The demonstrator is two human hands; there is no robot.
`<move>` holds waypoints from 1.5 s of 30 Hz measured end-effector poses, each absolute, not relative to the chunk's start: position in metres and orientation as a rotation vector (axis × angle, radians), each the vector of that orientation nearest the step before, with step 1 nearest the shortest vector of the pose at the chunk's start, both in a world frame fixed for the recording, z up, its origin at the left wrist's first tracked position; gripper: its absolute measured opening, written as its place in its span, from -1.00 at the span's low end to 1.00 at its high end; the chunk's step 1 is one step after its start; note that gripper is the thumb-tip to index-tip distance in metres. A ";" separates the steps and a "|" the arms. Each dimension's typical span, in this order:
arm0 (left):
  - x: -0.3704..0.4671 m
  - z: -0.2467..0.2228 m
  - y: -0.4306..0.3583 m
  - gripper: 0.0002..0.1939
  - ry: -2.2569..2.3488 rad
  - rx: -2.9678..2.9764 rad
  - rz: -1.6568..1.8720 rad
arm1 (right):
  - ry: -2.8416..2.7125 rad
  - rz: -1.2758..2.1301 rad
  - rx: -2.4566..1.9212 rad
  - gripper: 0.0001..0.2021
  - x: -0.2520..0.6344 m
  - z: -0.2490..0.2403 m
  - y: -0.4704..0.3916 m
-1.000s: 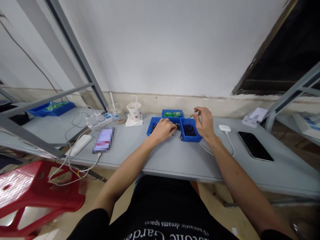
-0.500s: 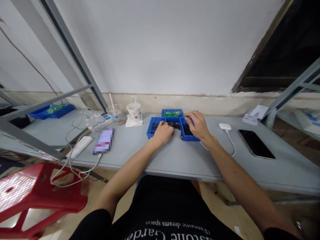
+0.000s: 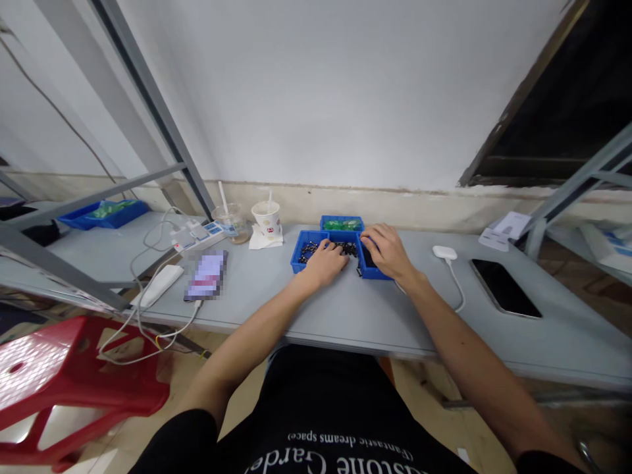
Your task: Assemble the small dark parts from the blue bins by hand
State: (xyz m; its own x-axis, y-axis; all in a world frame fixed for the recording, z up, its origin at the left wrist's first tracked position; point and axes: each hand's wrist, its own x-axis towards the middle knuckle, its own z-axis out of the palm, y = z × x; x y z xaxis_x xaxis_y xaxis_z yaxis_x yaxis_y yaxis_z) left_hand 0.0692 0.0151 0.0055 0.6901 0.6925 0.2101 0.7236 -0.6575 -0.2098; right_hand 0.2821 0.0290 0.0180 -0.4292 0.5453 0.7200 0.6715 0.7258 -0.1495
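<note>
Blue bins stand together on the grey table. The left bin (image 3: 296,257) and the middle bin hold small dark parts (image 3: 348,249). My left hand (image 3: 326,262) lies palm down at the front of the middle bin, its fingers bent over the parts; whether it grips any is hidden. Over the right bin (image 3: 376,273), which has black contents, is my right hand (image 3: 386,249), its fingers curled down at the left side; its fingertips are too small to read. The back bin (image 3: 340,218) contains green packets (image 3: 342,225).
Left of the bins are a paper cup (image 3: 266,222), a plastic cup (image 3: 236,226), a power strip (image 3: 197,238) and a pixelated phone (image 3: 206,275) with cables. A white case (image 3: 444,252) and a black phone (image 3: 506,288) lie right. A red stool (image 3: 89,375) stands lower left.
My left hand has shifted slightly right along the middle bin. My right hand has moved a little left, and its fingers are closer together. The camera view has shifted slightly.
</note>
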 end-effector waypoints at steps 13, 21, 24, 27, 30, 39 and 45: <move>0.065 0.016 0.024 -0.73 -1.035 -2.752 -0.794 | -2.333 -0.232 -0.884 -0.75 0.273 0.017 0.025; 0.064 0.015 0.023 -0.79 -1.102 -2.761 -1.017 | -2.324 -0.206 -0.871 -0.76 0.274 0.016 0.026; 0.064 0.015 0.023 -0.81 -1.139 -2.748 -1.134 | -2.327 -0.217 -0.873 -0.74 0.273 0.014 0.028; 0.064 0.014 0.023 -0.80 -1.126 -2.736 -1.248 | -2.331 -0.203 -0.862 -0.76 0.272 0.011 0.028; 0.064 0.014 0.022 -0.83 -1.081 -2.740 -1.328 | -2.341 -0.198 -0.865 -0.77 0.271 0.008 0.029; 0.064 0.014 0.023 -0.82 -1.146 -2.759 -1.316 | -2.315 -0.248 -0.876 -0.73 0.273 0.007 0.031; 0.063 0.014 0.023 -0.72 -1.267 -2.661 -1.139 | -2.197 -0.238 -0.900 -0.71 0.270 0.012 0.027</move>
